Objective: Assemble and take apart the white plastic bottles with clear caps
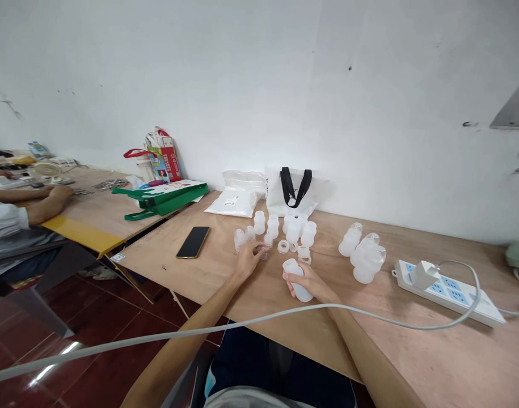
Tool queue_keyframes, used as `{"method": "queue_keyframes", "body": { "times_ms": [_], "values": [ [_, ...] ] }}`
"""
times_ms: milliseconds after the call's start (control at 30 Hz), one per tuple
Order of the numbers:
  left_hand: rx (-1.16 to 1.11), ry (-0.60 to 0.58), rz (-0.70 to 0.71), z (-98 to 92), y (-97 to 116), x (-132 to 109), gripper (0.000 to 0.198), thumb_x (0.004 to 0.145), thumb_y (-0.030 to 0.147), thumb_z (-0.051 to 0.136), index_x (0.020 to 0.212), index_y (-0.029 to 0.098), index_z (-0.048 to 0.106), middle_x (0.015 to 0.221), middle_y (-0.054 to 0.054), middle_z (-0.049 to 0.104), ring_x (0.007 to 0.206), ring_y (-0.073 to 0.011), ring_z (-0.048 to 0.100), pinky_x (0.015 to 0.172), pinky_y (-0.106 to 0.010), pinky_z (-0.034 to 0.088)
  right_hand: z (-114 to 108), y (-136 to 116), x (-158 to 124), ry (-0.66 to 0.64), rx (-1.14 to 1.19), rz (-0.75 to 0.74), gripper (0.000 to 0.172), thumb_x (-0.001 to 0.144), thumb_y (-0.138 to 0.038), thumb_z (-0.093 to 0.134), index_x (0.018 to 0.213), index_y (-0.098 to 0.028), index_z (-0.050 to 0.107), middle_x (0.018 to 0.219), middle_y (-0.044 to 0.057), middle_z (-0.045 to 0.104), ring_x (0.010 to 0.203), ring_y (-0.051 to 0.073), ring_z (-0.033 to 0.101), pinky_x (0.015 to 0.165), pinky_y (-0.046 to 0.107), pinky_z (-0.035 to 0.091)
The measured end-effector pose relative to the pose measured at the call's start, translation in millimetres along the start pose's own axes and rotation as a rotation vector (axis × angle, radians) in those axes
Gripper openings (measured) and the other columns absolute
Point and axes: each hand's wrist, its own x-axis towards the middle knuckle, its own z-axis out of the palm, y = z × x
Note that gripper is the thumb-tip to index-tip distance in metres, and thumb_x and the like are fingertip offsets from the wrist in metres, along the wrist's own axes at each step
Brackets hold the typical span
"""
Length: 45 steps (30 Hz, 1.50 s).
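My right hand (309, 281) is wrapped round a frosted white bottle (300, 291) with an open neck, tilted above the near part of the table. My left hand (248, 263) has its fingertips closed on a small clear plastic piece (265, 255) at the table top; its exact kind is hard to make out. Clear domed caps (239, 238) stand just beyond that hand. Several frosted bottles (273, 225) stand behind, with white rings (283, 246) in front of them. To the right is a group of bottles with clear domed caps (365, 260).
A phone (193, 242) lies left of my hands. At the back are a white plastic package (236, 198) and a white bag with black handles (276, 190). A power strip (450, 292) sits right; its cable (250, 322) crosses before my arms. A co-worker's arm (46, 204) rests far left.
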Motion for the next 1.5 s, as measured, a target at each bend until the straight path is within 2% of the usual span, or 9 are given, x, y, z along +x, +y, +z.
{"method": "queue_keyframes", "body": {
  "times_ms": [233, 367, 500, 600, 833, 1033, 1200, 1500],
  "values": [
    [0.036, -0.037, -0.033, -1.1, 1, -7, 0.024, 0.088, 0.045, 0.067, 0.083, 0.021, 0.070, 0.082, -0.005, 0.073, 0.077, -0.0220, 0.065, 0.076, -0.031, 0.047, 0, 1, 1, -0.001, 0.013, -0.005, 0.046, 0.076, -0.057, 0.078, 0.090, -0.021, 0.052, 0.062, -0.005, 0.063, 0.047, 0.012, 0.058, 0.045, 0.023, 0.043],
    [0.031, -0.030, -0.030, -0.2, 0, -5, 0.025, 0.090, 0.046, 0.065, 0.088, 0.022, 0.068, 0.082, -0.004, 0.071, 0.070, -0.0209, 0.063, 0.072, -0.030, 0.045, -1, 2, 2, -0.001, 0.011, -0.004, 0.047, 0.075, -0.057, 0.079, 0.089, -0.021, 0.051, 0.061, -0.005, 0.063, 0.046, 0.012, 0.058, 0.044, 0.023, 0.043],
    [0.198, -0.104, 0.037, 0.7, -4, -5, 0.027, 0.093, 0.046, 0.061, 0.090, 0.020, 0.068, 0.075, -0.002, 0.066, 0.068, -0.0189, 0.057, 0.068, -0.029, 0.042, 0, 2, 1, 0.017, 0.028, 0.006, 0.048, 0.074, -0.057, 0.079, 0.090, -0.022, 0.050, 0.061, -0.005, 0.064, 0.047, 0.012, 0.058, 0.045, 0.024, 0.044],
    [0.331, -0.134, 0.046, 1.7, -9, -5, 0.028, 0.095, 0.045, 0.058, 0.092, 0.019, 0.068, 0.078, -0.003, 0.066, 0.070, -0.0179, 0.057, 0.067, -0.028, 0.041, 0, -1, -1, 0.032, 0.030, 0.030, 0.051, 0.072, -0.057, 0.080, 0.092, -0.022, 0.050, 0.061, -0.005, 0.064, 0.047, 0.012, 0.058, 0.047, 0.024, 0.046],
    [0.421, -0.122, 0.048, 3.8, -16, -5, 0.027, 0.097, 0.042, 0.058, 0.102, 0.019, 0.068, 0.089, -0.005, 0.070, 0.078, -0.0195, 0.062, 0.071, -0.029, 0.045, 0, 0, 0, 0.030, 0.028, 0.024, 0.049, 0.073, -0.057, 0.079, 0.091, -0.022, 0.050, 0.062, -0.004, 0.064, 0.047, 0.012, 0.058, 0.045, 0.024, 0.044],
    [0.463, -0.103, 0.072, 3.9, -11, -5, 0.026, 0.098, 0.042, 0.056, 0.095, 0.018, 0.069, 0.089, -0.006, 0.070, 0.081, -0.0208, 0.064, 0.072, -0.030, 0.047, 0, 0, 0, 0.020, 0.032, 0.010, 0.048, 0.073, -0.055, 0.080, 0.089, -0.021, 0.051, 0.060, -0.005, 0.063, 0.047, 0.012, 0.057, 0.046, 0.023, 0.044],
    [0.451, -0.049, 0.063, 3.4, -7, -5, 0.026, 0.097, 0.043, 0.058, 0.102, 0.019, 0.068, 0.095, -0.008, 0.071, 0.088, -0.0231, 0.065, 0.077, -0.033, 0.050, -2, 4, 2, 0.023, 0.035, 0.010, 0.048, 0.073, -0.055, 0.080, 0.091, -0.021, 0.052, 0.061, -0.005, 0.064, 0.046, 0.012, 0.058, 0.045, 0.023, 0.043],
    [0.455, -0.100, 0.104, 3.8, -9, -5, 0.020, 0.096, 0.037, 0.058, 0.099, 0.020, 0.069, 0.088, -0.005, 0.068, 0.081, -0.0202, 0.062, 0.074, -0.030, 0.047, 1, -3, -2, 0.021, 0.014, 0.010, 0.046, 0.073, -0.055, 0.079, 0.089, -0.022, 0.051, 0.061, -0.005, 0.063, 0.047, 0.012, 0.058, 0.046, 0.024, 0.044]
  ]
}}
